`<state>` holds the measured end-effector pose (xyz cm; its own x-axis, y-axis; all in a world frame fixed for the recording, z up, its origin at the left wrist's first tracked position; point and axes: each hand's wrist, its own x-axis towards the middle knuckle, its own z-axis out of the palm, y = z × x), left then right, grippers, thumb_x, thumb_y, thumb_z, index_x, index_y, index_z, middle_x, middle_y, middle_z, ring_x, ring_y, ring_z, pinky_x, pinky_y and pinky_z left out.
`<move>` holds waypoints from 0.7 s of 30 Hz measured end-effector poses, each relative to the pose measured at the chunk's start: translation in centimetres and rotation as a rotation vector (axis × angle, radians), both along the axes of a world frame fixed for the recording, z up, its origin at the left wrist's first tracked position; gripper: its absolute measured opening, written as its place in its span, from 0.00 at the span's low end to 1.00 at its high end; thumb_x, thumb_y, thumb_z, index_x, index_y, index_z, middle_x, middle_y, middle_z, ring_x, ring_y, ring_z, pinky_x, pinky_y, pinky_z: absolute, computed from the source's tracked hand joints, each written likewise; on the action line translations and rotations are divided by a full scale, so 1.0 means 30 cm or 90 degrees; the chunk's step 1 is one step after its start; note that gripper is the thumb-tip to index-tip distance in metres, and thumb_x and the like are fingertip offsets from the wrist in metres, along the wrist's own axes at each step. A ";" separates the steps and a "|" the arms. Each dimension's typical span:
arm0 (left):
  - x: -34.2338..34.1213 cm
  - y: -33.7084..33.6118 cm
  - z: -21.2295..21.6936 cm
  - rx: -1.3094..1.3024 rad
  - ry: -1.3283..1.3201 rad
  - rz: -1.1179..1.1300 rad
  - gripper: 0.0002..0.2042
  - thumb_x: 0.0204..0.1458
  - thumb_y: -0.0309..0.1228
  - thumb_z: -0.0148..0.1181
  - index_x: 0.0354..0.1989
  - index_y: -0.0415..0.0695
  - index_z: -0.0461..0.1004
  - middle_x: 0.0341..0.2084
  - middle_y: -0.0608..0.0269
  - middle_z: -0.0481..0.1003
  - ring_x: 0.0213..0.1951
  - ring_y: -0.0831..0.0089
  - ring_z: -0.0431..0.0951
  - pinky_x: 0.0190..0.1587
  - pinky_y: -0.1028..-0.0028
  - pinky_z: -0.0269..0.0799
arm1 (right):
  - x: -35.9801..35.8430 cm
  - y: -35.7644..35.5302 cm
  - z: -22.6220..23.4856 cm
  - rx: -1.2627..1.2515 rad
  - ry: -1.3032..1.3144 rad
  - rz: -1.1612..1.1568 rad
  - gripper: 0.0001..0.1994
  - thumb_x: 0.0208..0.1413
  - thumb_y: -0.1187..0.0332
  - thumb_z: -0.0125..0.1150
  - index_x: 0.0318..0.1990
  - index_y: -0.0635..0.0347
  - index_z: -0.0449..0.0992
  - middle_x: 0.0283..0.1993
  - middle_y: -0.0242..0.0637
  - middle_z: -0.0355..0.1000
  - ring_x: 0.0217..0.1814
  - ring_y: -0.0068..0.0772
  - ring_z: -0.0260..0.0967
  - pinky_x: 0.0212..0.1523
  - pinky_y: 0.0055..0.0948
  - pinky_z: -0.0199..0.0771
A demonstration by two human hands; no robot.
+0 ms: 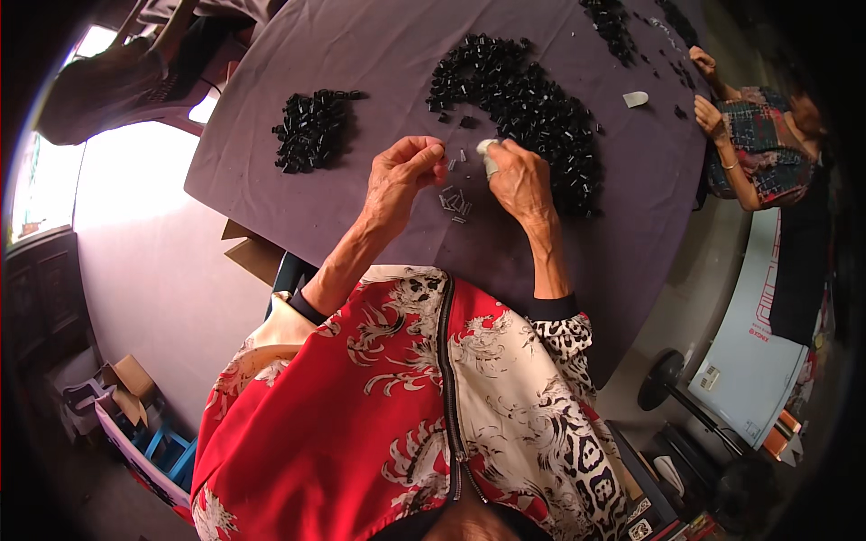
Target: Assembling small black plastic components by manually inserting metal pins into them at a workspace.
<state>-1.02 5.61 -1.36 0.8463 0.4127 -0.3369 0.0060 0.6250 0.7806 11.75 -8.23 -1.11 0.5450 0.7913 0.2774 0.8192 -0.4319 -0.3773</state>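
Note:
My left hand [403, 171] is closed in a pinch over the cloth, its thumb against the forefinger; whatever it holds is too small to name. Facing it, my right hand [523, 180] is closed too, with a pale whitish piece [488, 155] at its thumb and fingertips, perhaps a finger cover. Several small clear slivers [454, 202] lie on the cloth between and below my hands. Beyond my right hand spreads a big curved heap of small black pieces [541, 104]. A smaller heap of black pieces [311, 132] sits to the left of my left hand.
A purple-grey cloth covers the table [379, 54]. Across at the right, another person's hands [708, 115] are by more black pieces [613, 32] and a white rounded piece [635, 98]. Another person's dark shape [108, 90] is at the far left. A cardboard box [255, 255] stands below the left edge.

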 end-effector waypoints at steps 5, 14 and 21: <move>0.003 0.000 -0.010 -0.002 0.002 -0.004 0.08 0.54 0.30 0.56 0.38 0.39 0.72 0.28 0.65 0.73 0.29 0.77 0.72 0.38 0.76 0.70 | -0.023 0.018 -0.008 0.084 0.061 0.021 0.02 0.45 0.73 0.56 0.28 0.58 0.72 0.26 0.42 0.70 0.28 0.49 0.71 0.26 0.41 0.71; 0.003 0.001 -0.012 0.038 0.009 -0.005 0.08 0.54 0.29 0.56 0.39 0.38 0.73 0.28 0.64 0.74 0.30 0.77 0.74 0.37 0.77 0.70 | -0.032 0.053 -0.066 0.067 0.043 0.021 0.04 0.44 0.73 0.57 0.26 0.62 0.68 0.26 0.43 0.69 0.26 0.50 0.69 0.26 0.41 0.70; 0.005 0.003 -0.008 0.036 0.032 0.002 0.08 0.54 0.29 0.56 0.38 0.39 0.73 0.29 0.63 0.74 0.30 0.78 0.74 0.37 0.77 0.71 | -0.040 0.049 -0.037 0.068 0.097 0.006 0.05 0.45 0.72 0.56 0.27 0.62 0.68 0.25 0.43 0.69 0.28 0.49 0.69 0.28 0.41 0.69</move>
